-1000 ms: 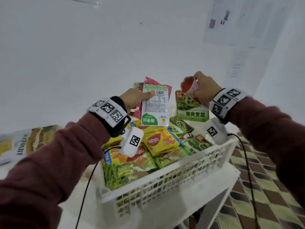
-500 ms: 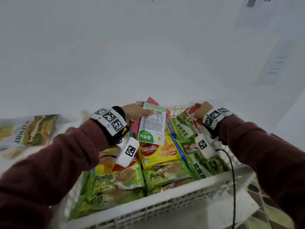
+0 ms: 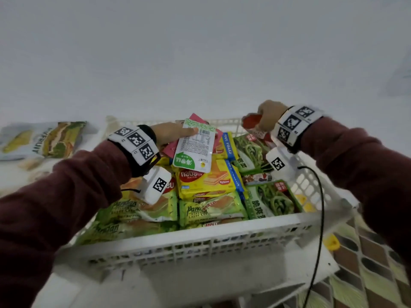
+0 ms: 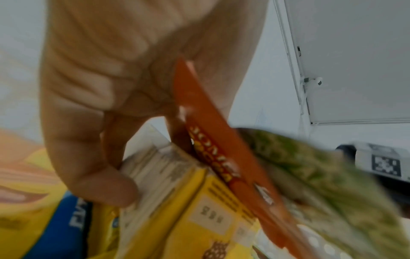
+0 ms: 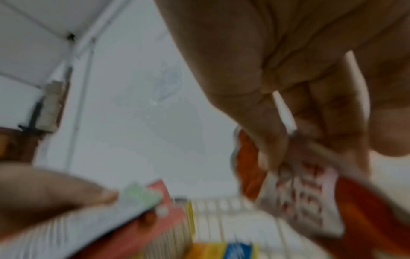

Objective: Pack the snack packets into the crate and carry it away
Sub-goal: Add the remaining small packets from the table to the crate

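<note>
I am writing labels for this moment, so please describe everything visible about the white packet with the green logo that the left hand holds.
The white packet is a flat, glossy pouch, printed side up: barcode and small text, a patterned green strip at its far edge, a green logo at its near corner. It tilts above the yellow wafer packs in the crate. The left hand pinches its far end, thumb on top, together with a pink-red packet beneath.

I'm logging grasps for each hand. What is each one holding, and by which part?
The left hand pinches stacked flat packets, white-and-green on top, by their top edge. The right hand grips a red packet near its upper end.
</note>
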Motion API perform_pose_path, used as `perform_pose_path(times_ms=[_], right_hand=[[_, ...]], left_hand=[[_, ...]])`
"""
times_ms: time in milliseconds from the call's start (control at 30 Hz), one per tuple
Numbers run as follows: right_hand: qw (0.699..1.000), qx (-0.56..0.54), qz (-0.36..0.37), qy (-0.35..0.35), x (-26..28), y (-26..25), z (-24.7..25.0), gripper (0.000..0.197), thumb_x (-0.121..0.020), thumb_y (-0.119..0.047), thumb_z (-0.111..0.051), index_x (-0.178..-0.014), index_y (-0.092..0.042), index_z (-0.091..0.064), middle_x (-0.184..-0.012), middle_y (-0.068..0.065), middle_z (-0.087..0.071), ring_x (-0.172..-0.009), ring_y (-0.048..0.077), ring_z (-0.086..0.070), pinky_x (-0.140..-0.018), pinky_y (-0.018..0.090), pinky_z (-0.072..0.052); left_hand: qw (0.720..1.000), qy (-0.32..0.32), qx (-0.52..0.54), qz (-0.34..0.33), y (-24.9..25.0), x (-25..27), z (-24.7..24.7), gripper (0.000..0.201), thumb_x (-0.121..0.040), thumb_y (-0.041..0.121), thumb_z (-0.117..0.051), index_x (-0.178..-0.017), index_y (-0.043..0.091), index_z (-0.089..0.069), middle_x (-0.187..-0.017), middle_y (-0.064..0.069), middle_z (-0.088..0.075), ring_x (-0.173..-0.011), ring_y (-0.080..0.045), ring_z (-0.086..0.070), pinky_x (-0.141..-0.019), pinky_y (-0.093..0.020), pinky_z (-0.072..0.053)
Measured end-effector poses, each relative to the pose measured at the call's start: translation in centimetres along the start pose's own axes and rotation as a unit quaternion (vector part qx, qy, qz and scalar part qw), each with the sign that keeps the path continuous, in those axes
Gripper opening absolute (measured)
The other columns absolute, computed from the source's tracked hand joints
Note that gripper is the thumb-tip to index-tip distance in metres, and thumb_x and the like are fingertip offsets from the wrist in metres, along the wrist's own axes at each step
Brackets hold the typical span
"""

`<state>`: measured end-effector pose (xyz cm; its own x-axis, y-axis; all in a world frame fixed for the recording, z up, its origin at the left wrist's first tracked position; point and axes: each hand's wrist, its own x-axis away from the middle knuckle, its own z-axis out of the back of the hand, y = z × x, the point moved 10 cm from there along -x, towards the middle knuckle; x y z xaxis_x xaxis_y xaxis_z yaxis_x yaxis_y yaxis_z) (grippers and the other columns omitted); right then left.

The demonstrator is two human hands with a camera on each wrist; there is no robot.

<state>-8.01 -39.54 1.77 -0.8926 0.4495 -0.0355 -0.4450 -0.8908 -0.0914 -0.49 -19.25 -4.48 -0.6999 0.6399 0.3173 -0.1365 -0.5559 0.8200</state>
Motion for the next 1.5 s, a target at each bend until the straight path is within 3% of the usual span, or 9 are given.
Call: perform_pose_path(times_ms=[267,467,667,833,1033,1167,1300,1400,1500], right_hand=[[0.944,0.092,0.172,-0.266,4.2,-4.7,-6.3,0.034,-0.078,0.006,-0.058,-0.109,-0.005,-0.066,-0.037,-0.017,-0.052,-0.039,-0.002,-0.051,-0.041,0.012,-0.039],[0.940,0.212,0.140,-0.229,2.9,-5.4,-9.4,0.021,-0.075,-0.004,-0.066,-0.095,-0.003,-0.072,-0.092,0.008,-0.071,-0.079,0.021,-0.061,-0.060,0.026,-0.046],[0.934,0.272,0.156,-0.172,3.5,-5.3,-9.9,0.035,-0.083,-0.019,-0.063,-0.059,-0.014,-0.038,-0.059,-0.003,-0.039,-0.065,0.019,-0.050,-0.058,0.024,-0.044],[0.977,-0.130,0.059,-0.159,1.8,-4.1,-4.6,0.018,-0.091,-0.007,-0.050,-0.106,-0.007,-0.061,-0.067,0.004,-0.060,-0.050,0.011,-0.058,-0.048,0.018,-0.051],[0.824,-0.512,0.031,-0.240,2.7,-6.8,-4.1,0.039,-0.093,-0.040,-0.047,-0.127,-0.020,-0.047,-0.090,0.008,-0.056,-0.070,0.022,-0.059,-0.057,0.031,-0.055],[0.793,-0.558,0.075,-0.232,2.3,-7.0,-4.9,0.048,-0.092,-0.017,-0.054,-0.137,-0.025,-0.038,-0.117,0.014,-0.061,-0.101,0.034,-0.062,-0.079,0.054,-0.054],[0.857,-0.471,0.071,-0.198,2.0,-5.8,-3.7,0.066,-0.078,-0.013,-0.070,-0.132,-0.029,-0.036,-0.122,0.030,-0.056,-0.109,0.050,-0.055,-0.093,0.064,-0.042],[0.930,-0.342,0.030,-0.130,0.8,-2.7,-2.5,0.055,-0.083,-0.011,-0.064,-0.131,-0.017,-0.037,-0.099,0.019,-0.063,-0.074,0.028,-0.059,-0.067,0.029,-0.054],[0.977,-0.185,-0.050,-0.089,0.2,0.2,-3.5,0.060,-0.087,-0.017,-0.059,-0.136,-0.003,-0.025,-0.098,0.018,-0.057,-0.073,0.025,-0.049,-0.060,0.028,-0.043]], left_hand=[[0.998,0.025,-0.056,-0.011,0.5,0.9,0.4,0.033,-0.096,0.037,-0.042,-0.072,0.016,-0.052,-0.041,0.009,-0.059,-0.028,0.002,-0.046,-0.031,-0.008,-0.032],[1.000,-0.013,-0.009,-0.019,0.1,0.7,0.2,0.028,-0.095,0.035,-0.044,-0.079,0.015,-0.056,-0.063,0.007,-0.065,-0.044,0.000,-0.052,-0.043,-0.011,-0.036],[0.992,-0.067,0.110,-0.017,-0.3,0.8,-0.6,0.024,-0.097,0.025,-0.041,-0.089,0.012,-0.060,-0.071,0.005,-0.073,-0.062,-0.008,-0.068,-0.060,-0.019,-0.056],[0.976,-0.098,0.193,-0.037,0.7,1.6,-0.9,0.026,-0.099,0.021,-0.034,-0.093,0.013,-0.059,-0.073,0.005,-0.073,-0.064,-0.006,-0.069,-0.061,-0.018,-0.057],[0.963,-0.109,0.237,-0.061,2.7,2.8,-1.3,0.024,-0.098,0.022,-0.035,-0.097,0.017,-0.058,-0.074,0.006,-0.073,-0.065,-0.006,-0.069,-0.057,-0.019,-0.055],[0.964,-0.146,0.213,-0.065,3.1,3.7,-2.4,0.027,-0.098,0.022,-0.032,-0.101,0.017,-0.058,-0.081,0.005,-0.073,-0.072,-0.007,-0.069,-0.064,-0.020,-0.057],[0.968,-0.144,0.192,-0.070,3.4,4.0,-3.0,0.028,-0.098,0.022,-0.034,-0.110,0.013,-0.058,-0.097,0.000,-0.070,-0.083,-0.009,-0.069,-0.078,-0.022,-0.056],[0.977,-0.091,0.174,-0.078,3.2,3.9,-1.6,0.026,-0.097,0.020,-0.038,-0.107,0.009,-0.060,-0.099,-0.001,-0.069,-0.086,-0.011,-0.067,-0.079,-0.021,-0.055],[0.984,-0.041,0.158,-0.077,2.7,4.2,0.0,0.023,-0.096,0.016,-0.041,-0.094,0.008,-0.062,-0.081,0.004,-0.073,-0.073,-0.008,-0.069,-0.071,-0.021,-0.057]])
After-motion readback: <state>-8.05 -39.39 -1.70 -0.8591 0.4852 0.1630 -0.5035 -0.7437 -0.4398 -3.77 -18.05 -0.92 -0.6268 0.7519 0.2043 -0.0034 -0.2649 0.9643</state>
